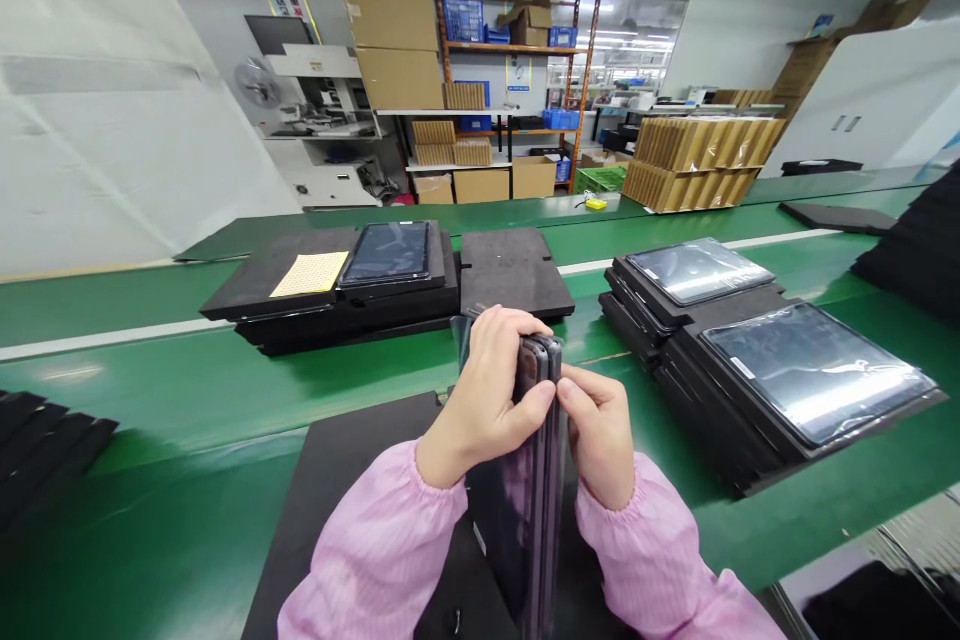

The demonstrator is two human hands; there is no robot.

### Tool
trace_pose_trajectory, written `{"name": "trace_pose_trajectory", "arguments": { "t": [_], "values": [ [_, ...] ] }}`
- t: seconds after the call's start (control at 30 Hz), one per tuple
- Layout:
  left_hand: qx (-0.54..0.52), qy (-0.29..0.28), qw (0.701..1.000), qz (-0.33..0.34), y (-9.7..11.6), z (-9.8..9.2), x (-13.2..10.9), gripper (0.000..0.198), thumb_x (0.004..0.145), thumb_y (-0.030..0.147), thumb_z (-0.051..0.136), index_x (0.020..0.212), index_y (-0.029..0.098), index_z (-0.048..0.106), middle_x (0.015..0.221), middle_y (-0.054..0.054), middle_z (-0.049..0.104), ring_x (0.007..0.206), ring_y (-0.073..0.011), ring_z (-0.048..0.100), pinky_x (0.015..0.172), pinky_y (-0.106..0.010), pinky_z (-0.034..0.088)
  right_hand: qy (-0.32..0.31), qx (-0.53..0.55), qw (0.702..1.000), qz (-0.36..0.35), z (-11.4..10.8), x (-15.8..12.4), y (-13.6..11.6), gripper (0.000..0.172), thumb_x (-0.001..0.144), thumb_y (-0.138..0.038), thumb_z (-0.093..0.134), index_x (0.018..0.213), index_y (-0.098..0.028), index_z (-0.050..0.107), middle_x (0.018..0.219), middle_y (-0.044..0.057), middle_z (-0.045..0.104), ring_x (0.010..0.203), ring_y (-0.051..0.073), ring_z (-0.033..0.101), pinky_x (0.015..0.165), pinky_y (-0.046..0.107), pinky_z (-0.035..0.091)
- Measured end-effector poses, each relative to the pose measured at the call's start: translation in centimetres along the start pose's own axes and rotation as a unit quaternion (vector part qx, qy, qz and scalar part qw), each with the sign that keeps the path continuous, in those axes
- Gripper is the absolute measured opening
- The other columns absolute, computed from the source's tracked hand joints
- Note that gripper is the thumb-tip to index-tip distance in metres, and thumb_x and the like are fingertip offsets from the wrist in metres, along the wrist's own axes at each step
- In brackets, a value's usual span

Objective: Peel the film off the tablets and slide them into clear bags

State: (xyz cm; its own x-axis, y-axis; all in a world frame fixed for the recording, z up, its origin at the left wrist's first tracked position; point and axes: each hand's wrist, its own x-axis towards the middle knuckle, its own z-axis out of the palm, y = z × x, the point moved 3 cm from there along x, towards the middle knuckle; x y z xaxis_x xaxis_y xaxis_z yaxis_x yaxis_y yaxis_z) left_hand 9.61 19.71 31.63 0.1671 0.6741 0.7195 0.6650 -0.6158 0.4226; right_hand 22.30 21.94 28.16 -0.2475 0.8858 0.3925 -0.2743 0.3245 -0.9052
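Note:
Two flat dark tablets (pixel 531 520) stand on edge side by side, over black foam boards (pixel 352 480). My left hand (pixel 491 385) wraps over their top edge from the left, with its thumb pressed on the near corner. On the right side, my right hand (pixel 602 425) pinches the tablets near the same corner, thumb and fingertips together. Clear film shows around their upper edges. Pink sleeves cover both forearms.
Foam stacks with tablets (pixel 386 252) and a yellow label sheet (pixel 310 274) are at the back left. A black foam block (pixel 514 270) lies behind my hands. More tablets (pixel 814 370) top stacks at the right. Cardboard dividers (pixel 697 160) stand beyond the green table (pixel 187 400).

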Motion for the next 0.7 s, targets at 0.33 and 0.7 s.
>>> {"name": "trace_pose_trajectory", "arguments": {
  "t": [0.33,0.7],
  "values": [
    [-0.067,0.102,0.992,-0.035,-0.1,1.1,-0.7,0.049,0.101,0.045,0.018,0.108,0.023,0.061,0.107,-0.007,0.068,0.105,-0.023,0.059,0.105,-0.042,0.037,-0.028,-0.103,0.992,-0.064,1.1,-2.0,-1.1,0.044,0.077,-0.023,0.066,0.121,-0.018,0.064,0.103,0.007,0.077,0.09,0.026,0.075,0.076,0.033,0.063],
    [-0.1,0.356,0.866,-0.336,-6.3,-1.4,-1.0,0.059,0.08,0.071,0.052,0.107,0.019,0.062,0.126,-0.012,0.061,0.128,-0.0273,0.05,0.11,-0.039,0.036,0.187,-0.189,0.944,-0.196,0.5,-3.2,0.7,0.038,0.083,-0.023,0.066,0.119,-0.019,0.059,0.094,0.006,0.077,0.081,0.023,0.076,0.073,0.03,0.063]
  ]
}}
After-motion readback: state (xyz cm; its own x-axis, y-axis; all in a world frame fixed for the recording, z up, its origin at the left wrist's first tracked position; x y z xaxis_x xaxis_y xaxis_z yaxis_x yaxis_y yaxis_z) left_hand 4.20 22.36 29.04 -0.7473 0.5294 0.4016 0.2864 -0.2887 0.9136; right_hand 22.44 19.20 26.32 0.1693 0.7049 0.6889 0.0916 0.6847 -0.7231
